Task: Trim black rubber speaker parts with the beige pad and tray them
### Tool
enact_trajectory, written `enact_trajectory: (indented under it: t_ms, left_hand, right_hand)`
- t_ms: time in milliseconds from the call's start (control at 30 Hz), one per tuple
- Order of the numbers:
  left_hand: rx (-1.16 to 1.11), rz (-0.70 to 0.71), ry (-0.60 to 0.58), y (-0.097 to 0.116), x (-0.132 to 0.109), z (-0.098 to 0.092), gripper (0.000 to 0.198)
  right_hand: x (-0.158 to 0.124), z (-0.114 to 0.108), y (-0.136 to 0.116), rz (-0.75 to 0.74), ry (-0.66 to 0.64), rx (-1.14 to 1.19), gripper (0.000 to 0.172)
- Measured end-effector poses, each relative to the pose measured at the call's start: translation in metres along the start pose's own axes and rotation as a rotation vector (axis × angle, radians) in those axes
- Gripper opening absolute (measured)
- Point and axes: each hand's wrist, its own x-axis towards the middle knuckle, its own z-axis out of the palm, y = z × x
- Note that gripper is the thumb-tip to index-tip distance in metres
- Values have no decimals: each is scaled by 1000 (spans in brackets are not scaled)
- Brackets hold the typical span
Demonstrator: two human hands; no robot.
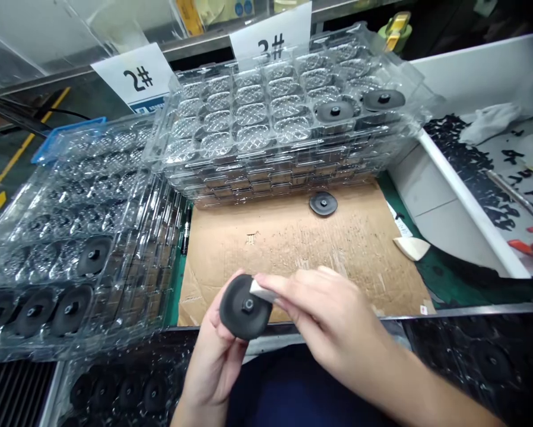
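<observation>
A black rounded disc-shaped part (237,314) with a small raised hub is gripped at its edge by my left hand (215,356), its hub side facing up toward me. My right hand (329,314) pinches a small white pad (262,291) against the disc's upper right rim. Most of the pad is hidden by the fingers, so its material is unclear. Beyond both hands, a similar black disc (323,203) lies on the brown cardboard sheet (222,243).
Stacked clear plastic trays (248,142) stand behind the cardboard, with two discs on top. More trays (128,237) hold discs at left. A white bin (475,207) of black scraps is at right, near a cream wedge-shaped piece (412,248). Signs (139,80) stand behind.
</observation>
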Motion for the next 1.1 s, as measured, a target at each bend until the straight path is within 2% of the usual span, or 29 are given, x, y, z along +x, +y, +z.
enact_trajectory:
  t_ms: [67,133,200,267,300,367,433,500,600,667,733,833,900,1000,1033,1100]
  left_hand:
    - [-28,28,-18,-2,1,-2,58]
    - [-64,51,-80,-3,3,0,56]
    - [-84,98,-92,-2,6,5,49]
    - [-103,148,-80,0,8,9,47]
    - [-115,160,-81,0,8,10,48]
    - [-134,158,-97,1,10,11,50]
    - [-158,139,-108,2,10,12,46]
    - [-189,126,-128,4,11,13,44]
    - [-214,99,-157,5,10,14,47]
    - [-221,90,-155,4,9,14,48]
    - [-230,85,-144,2,7,13,46]
    - [-228,-1,-149,-2,6,7,39]
    - [-208,-21,-159,-3,6,2,41]
    - [-197,24,-116,-4,6,0,42]
    - [-186,22,-96,-4,6,2,41]
    - [-133,5,-37,-2,5,9,35]
  right_hand:
    - [3,5,2,-1,-34,-9,33]
    - [6,11,1,-104,69,25,32]
    - [4,15,-4,-117,174,13,34]
    - [-4,17,-10,-63,206,-19,36]
    - [-10,16,-11,-34,174,13,35]
    - [-22,13,-8,36,66,212,30]
    - [-31,9,3,172,9,445,26]
    - [-35,7,18,315,99,566,25]
    - [-32,3,29,422,287,540,27]
    - [-24,1,23,386,344,434,28]
    - [-15,0,9,231,337,302,31]
    - [-2,4,-8,-117,202,204,32]
    - [2,8,-12,-224,66,219,29]
    - [7,13,-12,-133,-71,225,25]
    - [10,14,-13,-89,-46,191,25]
    - [13,15,-16,-57,89,71,27]
